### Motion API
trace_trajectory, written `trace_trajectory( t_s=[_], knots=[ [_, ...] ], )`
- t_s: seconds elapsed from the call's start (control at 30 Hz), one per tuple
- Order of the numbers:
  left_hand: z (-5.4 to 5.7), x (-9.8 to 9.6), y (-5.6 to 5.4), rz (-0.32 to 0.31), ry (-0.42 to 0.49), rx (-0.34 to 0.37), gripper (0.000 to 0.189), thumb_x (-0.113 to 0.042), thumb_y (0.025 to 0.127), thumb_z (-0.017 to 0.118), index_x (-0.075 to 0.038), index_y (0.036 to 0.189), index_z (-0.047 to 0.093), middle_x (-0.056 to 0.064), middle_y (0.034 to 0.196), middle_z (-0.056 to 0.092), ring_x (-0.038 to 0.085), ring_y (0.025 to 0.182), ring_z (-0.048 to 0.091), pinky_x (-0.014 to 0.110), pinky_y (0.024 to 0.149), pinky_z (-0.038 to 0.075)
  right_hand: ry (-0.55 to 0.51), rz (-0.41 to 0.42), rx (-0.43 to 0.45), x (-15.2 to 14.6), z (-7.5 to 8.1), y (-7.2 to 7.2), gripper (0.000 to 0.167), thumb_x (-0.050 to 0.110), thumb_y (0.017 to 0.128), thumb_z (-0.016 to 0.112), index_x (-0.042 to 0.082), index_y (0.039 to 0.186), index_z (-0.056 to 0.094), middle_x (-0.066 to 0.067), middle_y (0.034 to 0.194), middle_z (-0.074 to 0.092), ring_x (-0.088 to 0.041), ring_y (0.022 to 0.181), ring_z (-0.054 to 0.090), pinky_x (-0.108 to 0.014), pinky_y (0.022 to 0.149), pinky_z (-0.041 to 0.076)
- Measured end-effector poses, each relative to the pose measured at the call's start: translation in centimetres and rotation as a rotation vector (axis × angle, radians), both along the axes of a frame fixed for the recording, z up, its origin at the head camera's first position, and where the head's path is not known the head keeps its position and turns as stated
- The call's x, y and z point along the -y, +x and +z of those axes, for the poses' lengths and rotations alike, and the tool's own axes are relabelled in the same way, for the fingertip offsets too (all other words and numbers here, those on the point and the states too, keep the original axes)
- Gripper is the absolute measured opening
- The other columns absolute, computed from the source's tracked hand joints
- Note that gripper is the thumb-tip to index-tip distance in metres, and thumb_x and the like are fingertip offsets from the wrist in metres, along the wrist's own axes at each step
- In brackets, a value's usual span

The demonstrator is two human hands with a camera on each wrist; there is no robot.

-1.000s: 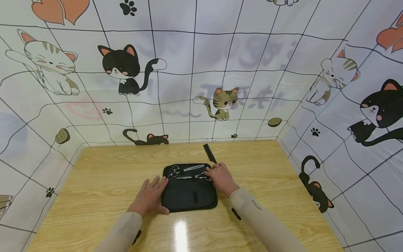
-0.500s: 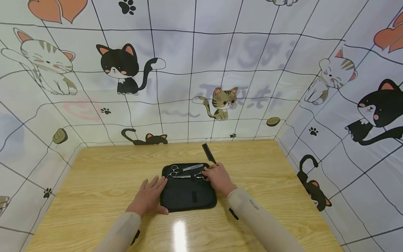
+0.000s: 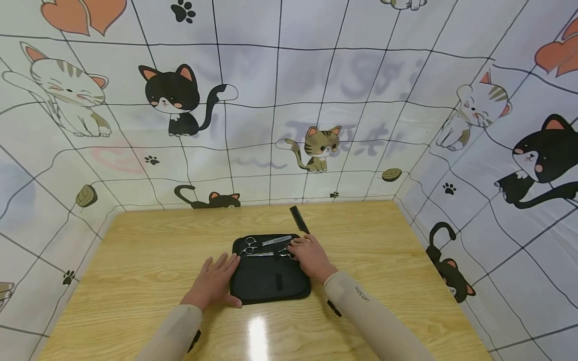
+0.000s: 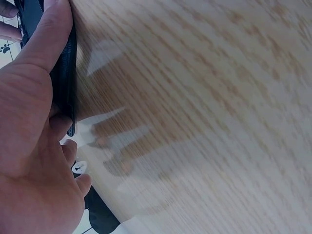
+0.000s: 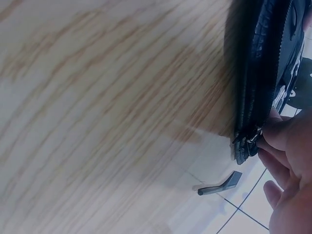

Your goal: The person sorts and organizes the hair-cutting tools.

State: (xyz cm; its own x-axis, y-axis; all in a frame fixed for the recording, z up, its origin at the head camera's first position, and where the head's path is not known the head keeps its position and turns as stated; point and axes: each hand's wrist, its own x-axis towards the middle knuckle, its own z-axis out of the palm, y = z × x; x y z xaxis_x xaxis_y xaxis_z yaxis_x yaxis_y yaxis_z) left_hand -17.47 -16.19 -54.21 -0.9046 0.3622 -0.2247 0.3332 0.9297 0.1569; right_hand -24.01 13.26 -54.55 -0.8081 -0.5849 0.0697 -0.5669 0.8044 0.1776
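A flat black zippered case (image 3: 271, 281) lies on the table, with two silver scissors across its upper part. One, the upper scissors (image 3: 276, 240), has its finger rings at the left; the lower scissors (image 3: 261, 254) has its rings at the right. My left hand (image 3: 211, 282) rests spread along the case's left edge, thumb at the near corner. My right hand (image 3: 312, 256) is at the upper right corner, its curled fingertips on the lower scissors' rings and partly covering them. In the right wrist view, thumb and fingers are close to the zipper pull (image 5: 252, 136).
A black comb (image 3: 299, 219) lies on the wooden table (image 3: 171, 240) just beyond the case's upper right corner. Cat-printed white sheeting (image 3: 253, 125) hangs behind and along both sides of the table.
My right fingertips have shifted slightly left over the scissors' rings. My left hand, the case and the comb hold their places, while the head view has drifted a little.
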Motion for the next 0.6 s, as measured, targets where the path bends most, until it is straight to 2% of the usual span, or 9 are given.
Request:
trace_trajectory(
  t_s=[0.6],
  knots=[
    [-0.33, -0.12, -0.19, -0.002, 0.000, 0.000, 0.120, -0.070, 0.060, 0.077, -0.014, 0.154, 0.029, 0.005, 0.161, 0.029, 0.031, 0.151, 0.021, 0.057, 0.122, 0.013, -0.029, 0.042, -0.024, 0.13, -0.33, -0.32, 0.031, 0.024, 0.089, 0.069, 0.024, 0.120, 0.070, 0.003, 0.126, 0.068, -0.011, 0.121, 0.061, -0.041, 0.108, 0.041]
  ],
)
